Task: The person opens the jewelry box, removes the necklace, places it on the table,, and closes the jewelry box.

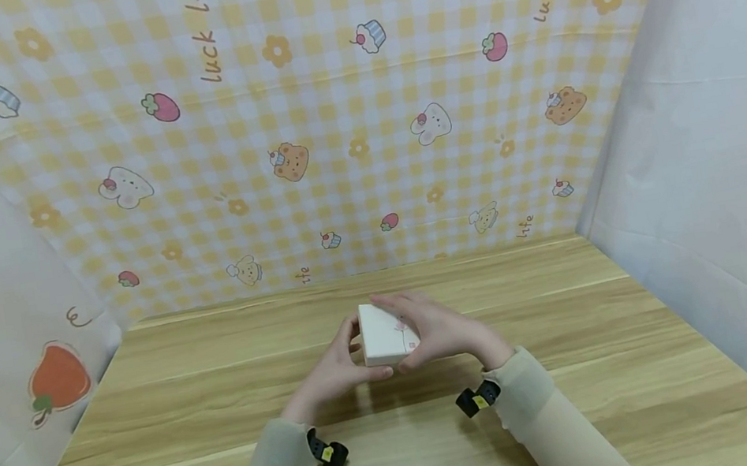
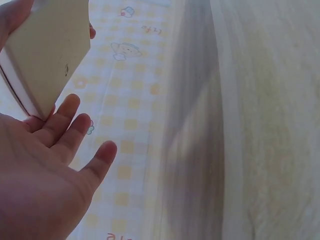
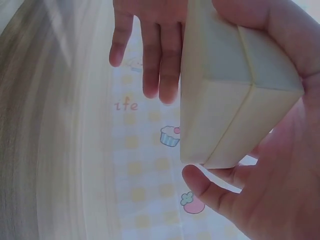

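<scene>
A small white box (image 1: 382,334) with a pink flower print on its top is held between both hands above the table. My right hand (image 1: 440,325) grips it from the right, thumb on the near side and fingers over the far side. On the left, my left hand (image 1: 335,370) holds it between thumb and index finger. In the left wrist view, the other fingers (image 2: 75,132) spread free below the plain underside of the box (image 2: 52,50). A thin seam runs round the box (image 3: 220,120) in the right wrist view, with its lid on.
The wood-grain table (image 1: 209,391) lies beneath both hands. Behind it hangs a yellow checked cloth (image 1: 328,112) with cartoon prints. White sheets (image 1: 711,138) close off the left and right sides. A dark strap with a small black block (image 1: 333,456) sits on each wrist.
</scene>
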`<state>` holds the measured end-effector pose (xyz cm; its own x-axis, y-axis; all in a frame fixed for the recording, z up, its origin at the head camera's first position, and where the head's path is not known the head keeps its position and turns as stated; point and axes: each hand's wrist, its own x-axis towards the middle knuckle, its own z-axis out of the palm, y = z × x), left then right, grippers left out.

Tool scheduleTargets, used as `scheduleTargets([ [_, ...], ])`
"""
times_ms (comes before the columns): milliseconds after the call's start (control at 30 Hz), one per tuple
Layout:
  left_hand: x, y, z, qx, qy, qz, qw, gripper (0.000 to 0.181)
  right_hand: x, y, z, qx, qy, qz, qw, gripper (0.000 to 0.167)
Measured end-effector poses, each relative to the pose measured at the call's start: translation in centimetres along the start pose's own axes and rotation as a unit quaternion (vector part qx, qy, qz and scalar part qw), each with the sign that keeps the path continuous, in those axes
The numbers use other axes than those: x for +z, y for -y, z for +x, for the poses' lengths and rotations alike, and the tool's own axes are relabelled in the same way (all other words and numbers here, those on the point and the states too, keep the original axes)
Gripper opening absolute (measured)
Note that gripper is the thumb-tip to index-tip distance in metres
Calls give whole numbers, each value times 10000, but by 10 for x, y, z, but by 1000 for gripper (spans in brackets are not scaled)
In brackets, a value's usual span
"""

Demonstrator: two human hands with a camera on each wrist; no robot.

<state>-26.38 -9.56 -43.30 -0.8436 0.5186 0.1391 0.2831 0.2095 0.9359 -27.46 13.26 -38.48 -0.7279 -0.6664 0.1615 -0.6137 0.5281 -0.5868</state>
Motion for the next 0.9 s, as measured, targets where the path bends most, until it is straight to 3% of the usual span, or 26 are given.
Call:
scheduleTargets([
  [233,2,-2,0,6,-158,120,9998,89,-2,4,-2,23,-74,41,10000,105],
  [900,5,1,0,44,-158,103,9998,91,-3,4,-2,25,-83,-30,10000,106],
])
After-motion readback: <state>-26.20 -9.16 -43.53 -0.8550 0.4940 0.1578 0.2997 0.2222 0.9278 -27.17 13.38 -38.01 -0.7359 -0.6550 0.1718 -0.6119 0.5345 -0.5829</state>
